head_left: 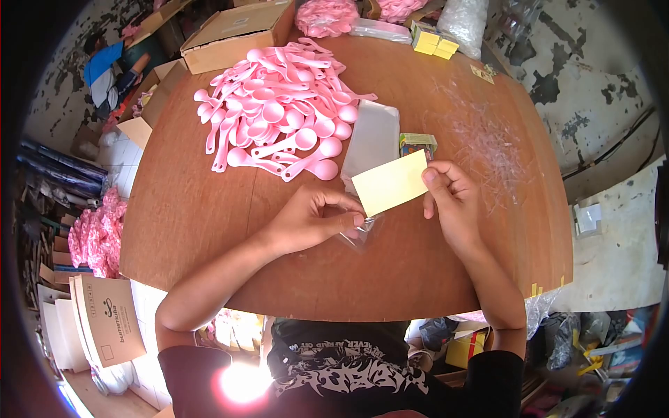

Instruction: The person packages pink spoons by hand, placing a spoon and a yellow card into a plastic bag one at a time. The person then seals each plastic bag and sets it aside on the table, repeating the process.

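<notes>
Above the brown table [313, 279], my right hand [453, 198] pinches the right end of a pale yellow card [390, 184]. My left hand [320, 217] is closed on a small clear plastic bag [359, 233], near the card's lower left corner. Behind the card lie a stack of clear bags [376, 132] and a small green-edged box [418, 143]. A large heap of pink plastic spoons [279, 104] is to the left of the bags.
Thin clear plastic strips [495, 146] are scattered at the right. A cardboard box [240, 31], yellow card packs [433, 42] and bagged pink items [327, 15] line the far edge. Another person [104, 70] is at the far left.
</notes>
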The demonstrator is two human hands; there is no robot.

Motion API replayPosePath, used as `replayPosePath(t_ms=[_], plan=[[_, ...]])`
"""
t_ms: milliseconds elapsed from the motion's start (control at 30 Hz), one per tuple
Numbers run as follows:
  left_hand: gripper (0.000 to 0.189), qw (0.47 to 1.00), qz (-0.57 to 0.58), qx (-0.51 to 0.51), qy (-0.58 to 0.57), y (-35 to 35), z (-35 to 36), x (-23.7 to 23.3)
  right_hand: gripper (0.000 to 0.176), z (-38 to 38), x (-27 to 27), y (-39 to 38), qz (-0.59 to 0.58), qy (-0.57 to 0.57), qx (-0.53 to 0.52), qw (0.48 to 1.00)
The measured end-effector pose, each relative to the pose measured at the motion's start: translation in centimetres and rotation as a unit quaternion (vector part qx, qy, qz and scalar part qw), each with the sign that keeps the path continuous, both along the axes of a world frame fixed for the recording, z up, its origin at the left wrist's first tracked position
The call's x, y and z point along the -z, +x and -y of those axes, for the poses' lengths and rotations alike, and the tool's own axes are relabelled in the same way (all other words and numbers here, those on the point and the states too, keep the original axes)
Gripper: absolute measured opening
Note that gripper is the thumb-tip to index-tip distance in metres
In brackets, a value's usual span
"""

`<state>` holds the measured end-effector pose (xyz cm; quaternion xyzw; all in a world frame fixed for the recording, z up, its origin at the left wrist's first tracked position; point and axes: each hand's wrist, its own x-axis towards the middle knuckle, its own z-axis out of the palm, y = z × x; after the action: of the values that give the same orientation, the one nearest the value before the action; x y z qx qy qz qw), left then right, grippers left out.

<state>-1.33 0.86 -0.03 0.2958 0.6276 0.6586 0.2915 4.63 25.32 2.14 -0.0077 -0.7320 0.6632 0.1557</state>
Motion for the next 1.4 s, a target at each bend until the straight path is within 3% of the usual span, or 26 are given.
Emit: replayPosePath(t_ms=[167,267,333,400,467,533,600,667,767,833,967,1067,1167,1300,1400], plan=[[0.019,1.0,0.012,-0.007,0.013,-0.1,0.1,0.1,0.02,-0.1,-0.1,0.0,0.022,0.025,-0.037,0.999],[0.022,1.0,0.009,-0.024,-0.011,-0.4,0.3,0.4,0.019,0.1,-0.1,0.2,0.044,0.05,-0.041,0.997],[0.025,0.997,-0.055,-0.019,-0.047,-0.6,0.4,0.5,0.018,0.4,-0.5,0.6,0.063,0.063,-0.06,0.994],[0.025,0.998,-0.026,-0.012,-0.056,0.0,0.4,-0.3,0.017,0.8,-0.5,0.9,0.081,0.076,-0.079,0.991],[0.026,0.998,0.004,-0.005,-0.066,0.4,0.2,-0.4,0.015,1.5,0.2,1.1,0.039,0.078,-0.121,0.989],[0.025,0.995,-0.084,-0.007,-0.047,0.5,0.0,0.0,0.012,1.9,0.7,1.4,0.045,0.078,-0.135,0.987],[0.025,0.996,-0.065,-0.004,-0.063,0.8,0.0,-0.6,0.011,2.3,0.8,1.6,0.043,0.098,-0.151,0.983],[0.025,0.996,-0.046,-0.002,-0.079,0.9,0.0,-1.3,0.01,2.4,0.7,1.7,0.031,0.116,-0.151,0.981],[0.027,0.994,-0.076,-0.006,-0.081,0.8,-0.2,-1.8,0.01,2.6,0.1,1.9,0.032,0.046,-0.101,0.993],[0.028,0.997,-0.072,-0.021,-0.012,0.5,-0.5,-2.0,0.009,1.9,0.3,1.6,-0.02,0.06,-0.102,0.993],[0.029,0.996,-0.071,-0.027,-0.038,-0.1,-1.4,-3.4,0.009,1.3,0.7,0.9,-0.111,0.068,-0.135,0.982],[0.021,0.981,-0.143,-0.023,-0.132,-0.5,-2.3,-4.7,0.012,1.2,0.1,1.3,-0.069,0.054,-0.155,0.984],[0.02,0.971,-0.207,-0.03,-0.116,-0.6,-3.3,-5.5,0.014,0.9,0.2,1.1,-0.072,0.032,-0.177,0.981],[0.021,0.965,-0.24,-0.044,-0.09,-0.6,-4.0,-6.0,0.021,-0.1,-0.2,1.2,0.01,-0.034,-0.217,0.975],[0.023,0.959,-0.246,-0.028,-0.137,-0.3,-4.3,-6.6,0.025,-0.2,-0.5,1.3,0.069,-0.033,-0.27,0.96]])
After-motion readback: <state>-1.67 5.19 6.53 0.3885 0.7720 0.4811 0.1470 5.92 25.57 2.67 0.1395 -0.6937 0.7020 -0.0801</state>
